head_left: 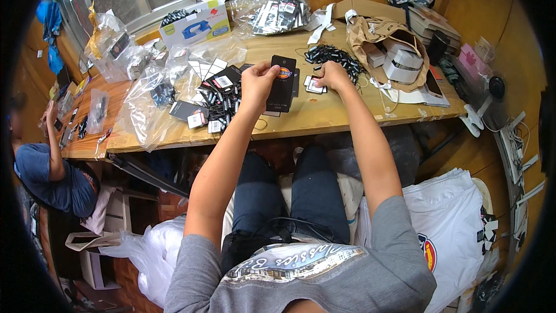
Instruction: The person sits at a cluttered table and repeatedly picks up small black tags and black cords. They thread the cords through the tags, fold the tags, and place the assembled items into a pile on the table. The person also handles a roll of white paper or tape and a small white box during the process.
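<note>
My left hand (259,84) is closed on a few black hang tags (280,90), held upright above the table with the thumb across the front one. My right hand (335,75) has its fingers drawn together at the near edge of a heap of black tag strings (330,55). What those fingertips grip is hidden. Just beneath them lies a small stack of white and black labels (315,86). To the left of my left hand, a spread pile of black tags with strings and white stickers (223,95) covers part of the wooden table (324,117).
Clear plastic bags (147,104) crowd the left side, near a printed box (194,28). A bag of tags (281,14) lies at the back. An open brown paper bag (370,37) stands right. Another person (55,162) sits far left; white shirts (443,214) lie beside me.
</note>
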A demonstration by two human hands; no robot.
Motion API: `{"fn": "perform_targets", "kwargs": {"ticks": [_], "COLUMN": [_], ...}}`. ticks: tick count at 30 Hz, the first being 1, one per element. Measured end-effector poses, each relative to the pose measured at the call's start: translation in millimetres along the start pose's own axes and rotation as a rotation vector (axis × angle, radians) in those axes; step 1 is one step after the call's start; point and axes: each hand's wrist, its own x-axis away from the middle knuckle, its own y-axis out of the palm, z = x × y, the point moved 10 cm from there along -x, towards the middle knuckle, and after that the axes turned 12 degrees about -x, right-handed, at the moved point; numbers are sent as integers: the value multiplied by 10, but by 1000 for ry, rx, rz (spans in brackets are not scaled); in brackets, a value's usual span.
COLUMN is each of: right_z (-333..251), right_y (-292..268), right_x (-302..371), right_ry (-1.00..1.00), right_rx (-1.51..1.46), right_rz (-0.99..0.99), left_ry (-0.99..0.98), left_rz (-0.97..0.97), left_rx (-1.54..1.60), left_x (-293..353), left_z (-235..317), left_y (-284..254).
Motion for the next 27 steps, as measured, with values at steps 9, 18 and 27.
{"fn": "perform_targets", "kwargs": {"ticks": [9, 18, 27], "right_z": [-101, -1019, -179], "right_y": [-184, -212, -118], "right_x": [-62, 111, -238], "right_ry": [80, -168, -147], "right_rx": [-608, -720, 245], "right_rz": [-175, -247, 173], "left_ry": [56, 119, -39], "left_rz": [148, 134, 18], "left_rx": [-113, -32, 145], "left_x": [68, 45, 210], "left_z": [52, 45, -76], "left_y": [-96, 212, 19]}}
